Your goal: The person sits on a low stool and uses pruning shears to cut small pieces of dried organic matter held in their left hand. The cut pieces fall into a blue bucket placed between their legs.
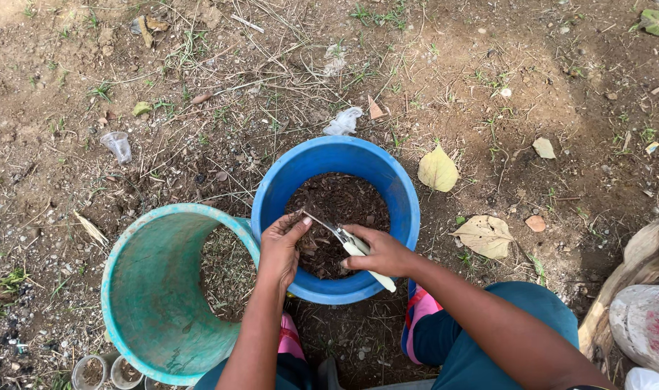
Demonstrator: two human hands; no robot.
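Note:
A blue bucket [282,184] stands on the dirt ground, holding dark soil [344,206]. Over its near side my right hand [383,253] grips a pair of white-handled shears [347,242], blades pointing left. My left hand [280,249] pinches something small at the blade tips; I cannot tell what it is. Both hands hover above the soil at the bucket's front rim.
A bottomless teal bucket [149,289] lies tilted at the left, touching the blue one. A clear plastic cup [118,146] lies far left. Dry leaves [438,170] are scattered to the right. Two small cups [105,372] sit bottom left, a pale sack [643,325] bottom right.

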